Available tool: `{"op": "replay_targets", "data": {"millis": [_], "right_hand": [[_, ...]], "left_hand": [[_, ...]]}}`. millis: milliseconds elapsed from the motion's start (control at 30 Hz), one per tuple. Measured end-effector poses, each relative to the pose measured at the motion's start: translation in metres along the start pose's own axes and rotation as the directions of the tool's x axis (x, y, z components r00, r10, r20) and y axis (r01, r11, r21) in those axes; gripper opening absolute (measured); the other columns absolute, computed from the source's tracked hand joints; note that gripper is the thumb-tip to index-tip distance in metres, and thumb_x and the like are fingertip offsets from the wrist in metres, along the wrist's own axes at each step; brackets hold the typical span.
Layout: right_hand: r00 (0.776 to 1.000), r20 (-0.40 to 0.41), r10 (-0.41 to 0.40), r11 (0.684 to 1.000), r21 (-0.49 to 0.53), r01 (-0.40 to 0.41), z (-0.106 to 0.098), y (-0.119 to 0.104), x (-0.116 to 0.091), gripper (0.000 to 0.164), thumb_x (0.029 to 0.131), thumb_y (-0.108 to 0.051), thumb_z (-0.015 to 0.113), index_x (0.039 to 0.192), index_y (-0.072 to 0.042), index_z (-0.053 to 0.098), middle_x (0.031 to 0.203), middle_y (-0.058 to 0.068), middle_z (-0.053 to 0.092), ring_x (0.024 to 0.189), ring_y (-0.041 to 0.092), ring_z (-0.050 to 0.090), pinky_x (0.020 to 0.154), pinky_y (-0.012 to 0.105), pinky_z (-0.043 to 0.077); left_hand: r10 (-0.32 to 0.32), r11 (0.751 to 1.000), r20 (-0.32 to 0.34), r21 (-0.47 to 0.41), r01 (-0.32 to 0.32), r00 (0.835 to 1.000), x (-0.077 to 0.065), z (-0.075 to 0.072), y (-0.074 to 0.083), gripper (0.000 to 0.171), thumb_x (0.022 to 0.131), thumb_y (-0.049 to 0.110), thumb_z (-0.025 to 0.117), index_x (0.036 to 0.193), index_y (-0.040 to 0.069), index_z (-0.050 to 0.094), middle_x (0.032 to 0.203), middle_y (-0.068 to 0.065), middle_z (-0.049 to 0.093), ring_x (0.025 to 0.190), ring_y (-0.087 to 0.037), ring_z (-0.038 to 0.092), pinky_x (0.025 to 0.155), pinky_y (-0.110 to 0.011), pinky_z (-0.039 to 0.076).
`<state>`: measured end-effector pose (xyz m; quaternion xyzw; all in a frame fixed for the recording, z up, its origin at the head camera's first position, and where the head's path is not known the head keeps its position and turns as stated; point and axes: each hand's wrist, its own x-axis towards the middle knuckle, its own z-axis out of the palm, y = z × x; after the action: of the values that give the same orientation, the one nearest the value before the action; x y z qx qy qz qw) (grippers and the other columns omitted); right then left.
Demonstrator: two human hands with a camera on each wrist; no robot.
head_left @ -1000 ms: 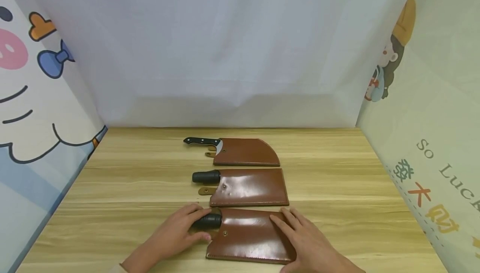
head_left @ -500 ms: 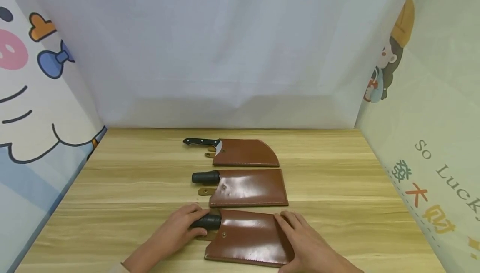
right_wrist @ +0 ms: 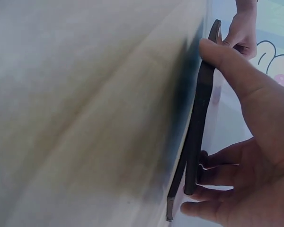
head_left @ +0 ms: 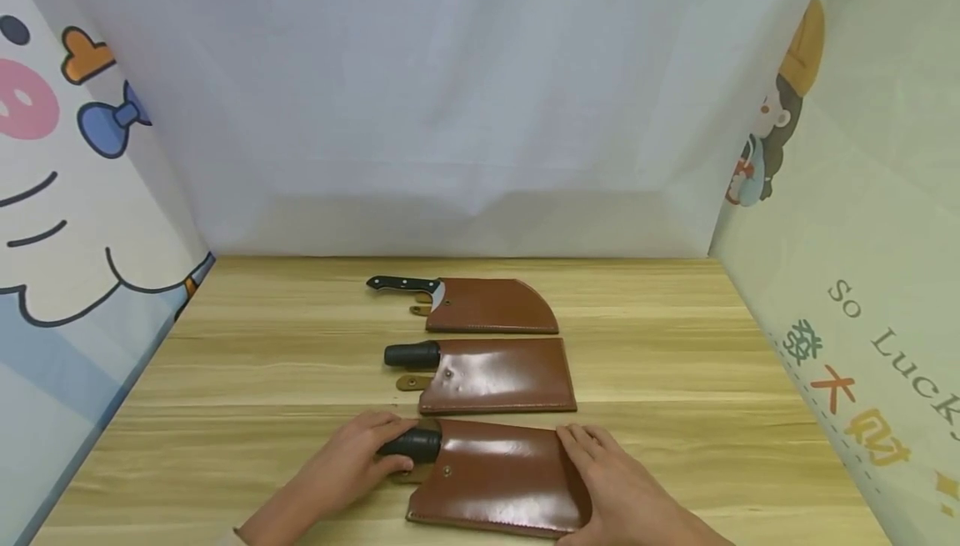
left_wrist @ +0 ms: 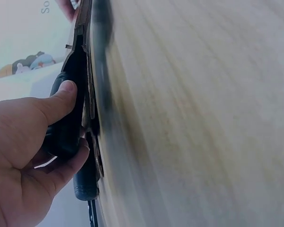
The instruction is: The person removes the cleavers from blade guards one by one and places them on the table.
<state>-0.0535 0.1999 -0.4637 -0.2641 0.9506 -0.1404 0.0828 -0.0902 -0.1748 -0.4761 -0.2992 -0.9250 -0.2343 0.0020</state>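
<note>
Nearest the person, a cleaver lies in a glossy brown leather sheath, its black handle pointing left. My left hand grips that handle, thumb on the near side and fingers on the far side, as the left wrist view also shows. At the sheath's other end, my right hand holds its right edge, fingers at the far corner and thumb along the near edge. A tan snap strap shows partly beneath the left thumb. The blade is hidden inside the leather.
Just beyond lies a second sheathed knife with a black handle and a loose strap. Farther back is a third, in a rounded sheath with a riveted handle. White cloth closes off the wooden table's back.
The near sheath has turned slightly, its right end coming toward the person, and shifted a little left. My right fingers have slid from its face to the far corner; my left hand keeps its grip.
</note>
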Motion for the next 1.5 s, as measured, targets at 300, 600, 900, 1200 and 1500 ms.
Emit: {"op": "replay_targets", "data": {"millis": [300,600,900,1200,1500], "right_hand": [[0.999,-0.036,0.034,0.994,0.108,-0.030,-0.012,-0.003,-0.004,0.129,0.063,-0.063,0.090,0.156,0.006,0.034,0.159,0.029,0.034,0.145,0.043,0.038,0.112,0.057,0.041],[0.984,-0.176,-0.020,0.999,0.031,0.025,-0.014,-0.001,-0.006,0.129,0.059,-0.066,0.090,0.156,-0.001,0.037,0.157,0.022,0.042,0.142,0.036,0.045,0.106,0.054,0.048],[0.960,-0.258,-0.112,0.994,-0.015,0.112,-0.008,0.001,-0.005,0.128,0.057,-0.069,0.090,0.154,0.000,0.041,0.155,0.020,0.047,0.142,0.034,0.047,0.107,0.051,0.048],[0.957,-0.250,-0.145,0.989,-0.017,0.145,-0.006,0.007,-0.005,0.127,0.061,-0.073,0.086,0.154,0.001,0.041,0.157,0.019,0.044,0.143,0.033,0.045,0.107,0.051,0.048],[0.955,-0.246,-0.163,0.986,-0.020,0.163,-0.005,0.009,-0.004,0.127,0.063,-0.075,0.084,0.154,0.001,0.040,0.157,0.019,0.044,0.142,0.033,0.046,0.105,0.051,0.050]], "left_hand": [[-0.037,0.999,-0.029,-0.024,0.036,0.999,0.002,-0.011,0.004,0.047,0.088,0.028,0.082,0.130,0.011,0.071,0.120,-0.003,0.072,0.105,-0.019,0.067,0.085,-0.037,0.058],[-0.068,0.997,-0.099,-0.040,0.064,0.993,0.001,-0.016,0.006,0.045,0.086,0.034,0.085,0.126,0.017,0.073,0.109,0.009,0.069,0.095,-0.007,0.062,0.077,-0.030,0.055],[-0.050,0.998,-0.154,-0.041,0.044,0.987,-0.003,-0.014,0.005,0.042,0.082,0.043,0.085,0.116,0.020,0.076,0.105,0.011,0.065,0.091,-0.007,0.058,0.073,-0.029,0.054],[-0.018,0.999,-0.169,-0.042,0.011,0.985,-0.004,-0.014,0.006,0.040,0.086,0.043,0.082,0.116,0.018,0.077,0.108,0.006,0.070,0.092,-0.011,0.063,0.073,-0.031,0.055],[-0.050,0.999,-0.167,-0.018,0.047,0.985,-0.006,-0.010,0.006,0.041,0.084,0.042,0.083,0.116,0.017,0.078,0.112,0.004,0.073,0.099,-0.018,0.069,0.078,-0.036,0.059]]}}
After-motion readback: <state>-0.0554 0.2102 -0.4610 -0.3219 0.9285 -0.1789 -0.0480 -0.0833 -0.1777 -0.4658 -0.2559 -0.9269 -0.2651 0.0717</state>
